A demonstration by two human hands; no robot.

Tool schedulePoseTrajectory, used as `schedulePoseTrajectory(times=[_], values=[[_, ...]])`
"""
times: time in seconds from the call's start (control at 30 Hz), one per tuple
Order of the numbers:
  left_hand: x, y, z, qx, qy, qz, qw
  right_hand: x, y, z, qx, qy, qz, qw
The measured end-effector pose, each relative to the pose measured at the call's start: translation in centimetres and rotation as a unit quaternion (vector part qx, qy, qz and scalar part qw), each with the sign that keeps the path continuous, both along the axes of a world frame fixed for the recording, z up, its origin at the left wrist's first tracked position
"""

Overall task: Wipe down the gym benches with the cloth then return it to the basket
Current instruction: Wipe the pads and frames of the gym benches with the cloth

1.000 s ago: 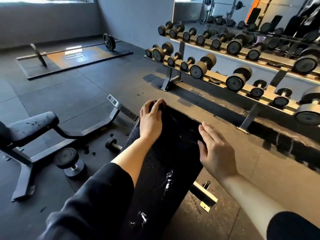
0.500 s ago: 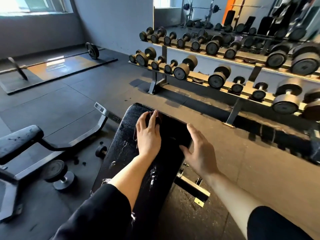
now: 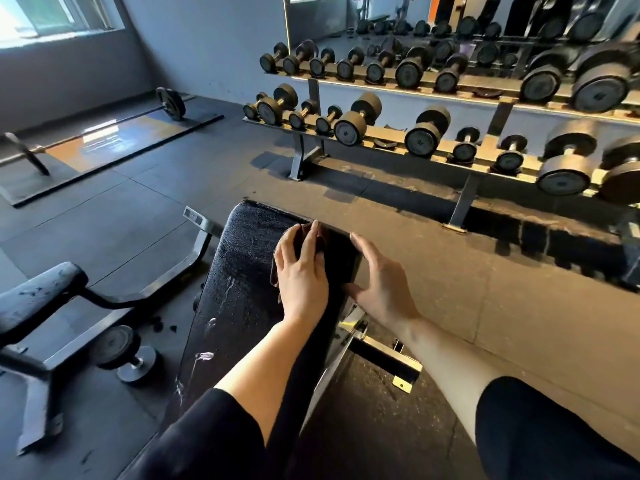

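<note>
On top of the black padded bench [image 3: 239,282], near its far end, lies the dark cloth [image 3: 311,242]; the left hand [image 3: 303,271] presses it flat against the pad, with straight fingers spread over it, so the grip is released and not clenched around the cloth; only small parts of the cloth show beyond the fingertips and beside the palm. Just beside it, the right hand [image 3: 382,282] rests on the right edge of the same bench; its fingers are straight, the thumb lies along the side of the pad, and it holds nothing. Both forearms are bare, with dark sleeves [image 3: 207,441] pushed up near the elbows. The pad has pale scratches and worn marks on its near part; under its right side a metal frame foot [image 3: 384,355] stands on the dark rubber floor [image 3: 114,209].

To the left stands a second bench [image 3: 38,299] with a grey steel frame; one dumbbell [image 3: 124,355] lies on the floor just beside it. Behind the benches, along the wall, a long rack [image 3: 433,150] carries two rows of dumbbells, and a mirror [image 3: 346,15] is above it. Far left, a barbell [image 3: 104,123] rests on a lifting platform under a window [image 3: 52,15]. The basket cannot be seen.
</note>
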State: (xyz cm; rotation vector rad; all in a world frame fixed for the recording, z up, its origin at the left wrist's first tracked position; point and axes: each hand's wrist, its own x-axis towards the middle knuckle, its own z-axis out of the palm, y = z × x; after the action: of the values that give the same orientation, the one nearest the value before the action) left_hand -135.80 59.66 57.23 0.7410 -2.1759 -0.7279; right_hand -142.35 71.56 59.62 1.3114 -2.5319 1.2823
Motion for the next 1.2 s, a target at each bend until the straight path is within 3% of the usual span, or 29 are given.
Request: schedulePoseTrajectory(times=[0.17, 0.23, 0.37, 0.53, 0.57, 0.63, 0.7, 0.77, 0.87, 0.93, 1.03, 1.13, 1.2], values=[[1.8, 1.6, -1.7, -0.146, 0.007, -0.129, 0.981, -0.6, 1.0, -0.3, 0.018, -0.026, 0.015, 0.999], [1.6, 0.5, -1.2, -0.137, -0.005, -0.114, 0.984, -1.3, 2.0, -0.3, 0.044, -0.053, 0.038, 0.997], [-0.6, 0.0, 1.3, 0.044, -0.023, 0.051, 0.997, -2.1, 3.5, -0.6, 0.021, -0.081, 0.021, 0.996], [1.0, 2.2, 0.8, -0.073, 0.025, -0.056, 0.995, -1.8, 3.2, 0.0, -0.058, -0.121, 0.024, 0.991], [1.3, 2.4, 1.2, -0.047, 0.059, -0.053, 0.996, -1.7, 3.1, 0.3, -0.075, -0.121, 0.034, 0.989], [1.3, 2.8, 3.2, 0.09, 0.126, 0.006, 0.988, -1.6, 3.0, 1.1, -0.098, -0.116, 0.048, 0.987], [1.2, 3.3, 5.5, 0.248, 0.181, 0.016, 0.952, -1.7, 2.9, 2.2, -0.11, -0.128, 0.067, 0.983], [1.4, 4.0, 7.3, 0.347, 0.237, -0.028, 0.907, -1.7, 2.4, 3.7, -0.128, -0.169, 0.115, 0.971], [1.8, 4.6, 8.6, 0.428, 0.306, -0.132, 0.84, -1.8, 1.3, 5.2, -0.151, -0.203, 0.18, 0.951], [2.0, 4.2, 8.3, 0.436, 0.322, -0.155, 0.826, -2.0, 0.5, 5.6, -0.156, -0.21, 0.201, 0.944], [1.5, 2.8, 7.7, 0.382, 0.309, -0.111, 0.864, -2.5, -0.7, 5.6, -0.158, -0.221, 0.196, 0.942], [0.5, 1.1, 7.6, 0.203, 0.226, -0.053, 0.951, -3.0, -1.7, 5.3, -0.126, -0.109, 0.144, 0.975], [-0.1, -0.1, 8.0, 0.124, 0.196, -0.031, 0.972, -3.4, -2.7, 5.6, -0.142, -0.041, 0.102, 0.984]])
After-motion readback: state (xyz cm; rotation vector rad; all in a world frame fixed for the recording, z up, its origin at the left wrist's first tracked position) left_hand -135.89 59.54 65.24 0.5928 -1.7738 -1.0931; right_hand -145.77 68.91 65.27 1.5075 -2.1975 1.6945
